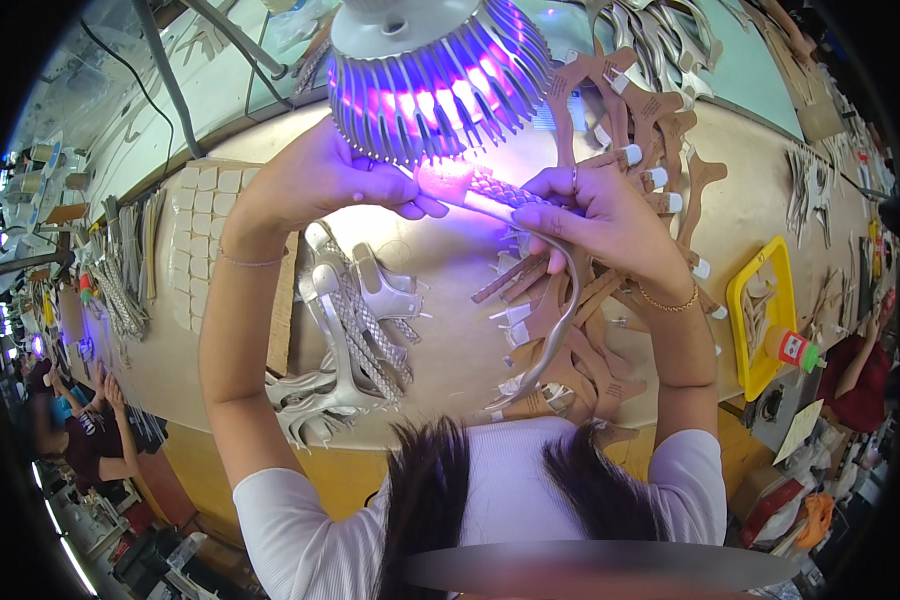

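Note:
Under a finned metal lamp [435, 95] glowing violet, I hold a pale shoe-upper strap [495, 190] with a braided section. My left hand [370, 187] has its fingers closed at the strap's left end, where the glare washes out detail. My right hand [595, 210] pinches the braided part between thumb and fingers, and a long pale tail [570, 300] curves down from it toward the table. Below my left hand lies a pile of silver braided straps [345, 330]. Under and beside my right hand are tan, T-ended strap pieces [595, 360].
A sheet of cream pads [205, 230] lies left of my left forearm. To the right stand a yellow tray [738, 330] and a bottle with a green cap [795, 350]. More silver straps [670, 45] are heaped at the far side. Other people work at both edges.

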`<state>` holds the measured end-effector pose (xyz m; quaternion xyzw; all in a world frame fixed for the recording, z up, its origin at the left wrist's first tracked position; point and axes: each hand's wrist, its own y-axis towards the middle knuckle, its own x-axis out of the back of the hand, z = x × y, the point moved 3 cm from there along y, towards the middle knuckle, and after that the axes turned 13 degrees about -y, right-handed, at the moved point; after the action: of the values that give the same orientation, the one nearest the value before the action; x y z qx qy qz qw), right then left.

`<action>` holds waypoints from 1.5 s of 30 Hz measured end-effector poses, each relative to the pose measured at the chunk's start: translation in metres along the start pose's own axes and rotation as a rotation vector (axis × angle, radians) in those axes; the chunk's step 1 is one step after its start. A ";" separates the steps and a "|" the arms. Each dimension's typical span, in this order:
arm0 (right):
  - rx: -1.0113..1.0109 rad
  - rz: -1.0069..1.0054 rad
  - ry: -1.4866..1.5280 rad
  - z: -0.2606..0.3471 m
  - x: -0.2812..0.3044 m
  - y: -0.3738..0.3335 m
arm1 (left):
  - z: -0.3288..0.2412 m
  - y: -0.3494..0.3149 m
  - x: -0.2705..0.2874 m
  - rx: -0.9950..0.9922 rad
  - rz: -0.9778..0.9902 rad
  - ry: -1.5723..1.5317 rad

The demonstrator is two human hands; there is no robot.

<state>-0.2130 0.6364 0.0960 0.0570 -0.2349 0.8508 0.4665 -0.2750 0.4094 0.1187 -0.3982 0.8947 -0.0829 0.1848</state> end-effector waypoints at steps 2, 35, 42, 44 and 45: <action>0.024 -0.012 -0.010 0.000 0.000 -0.002 | 0.000 0.000 -0.001 0.002 0.018 0.016; 0.052 -0.049 -0.078 0.007 -0.003 -0.009 | 0.020 0.001 -0.022 0.131 -0.128 -0.020; 0.069 -0.029 -0.043 0.006 -0.005 -0.011 | 0.023 -0.002 -0.027 0.069 -0.139 -0.037; 0.083 -0.034 -0.051 0.007 -0.005 -0.012 | 0.025 -0.002 -0.030 0.038 -0.157 -0.049; 0.083 -0.034 -0.051 0.008 -0.005 -0.013 | 0.026 -0.002 -0.031 0.024 -0.166 -0.060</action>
<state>-0.2010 0.6348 0.1058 0.1021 -0.2101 0.8502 0.4718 -0.2444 0.4311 0.1033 -0.4712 0.8515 -0.0966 0.2088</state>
